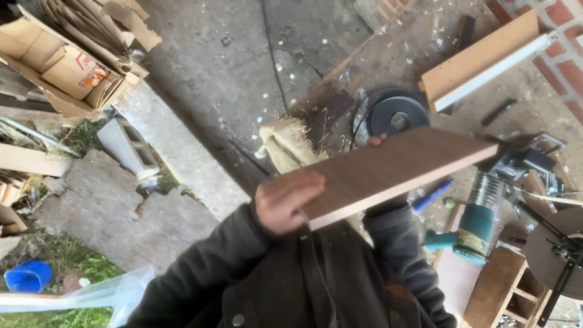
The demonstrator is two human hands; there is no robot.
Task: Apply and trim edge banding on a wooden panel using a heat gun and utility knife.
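Note:
I hold a long brown wooden board [395, 170] with a pale edge in front of my chest, and it tilts up towards the right. My left hand [284, 201] grips its near left end, thumb over the top face. My right hand [376, 140] is under the board, so only fingertips show over its far edge, and the dark sleeve comes out below the board.
A teal power tool [477, 225] and a machine with black metal parts [528, 158] stand at the right. A black round disc [398, 115] and a light board [486, 58] lie beyond. Cardboard boxes [73, 67] sit top left, a blue bucket [27, 276] bottom left, a wooden stool [507, 288] bottom right.

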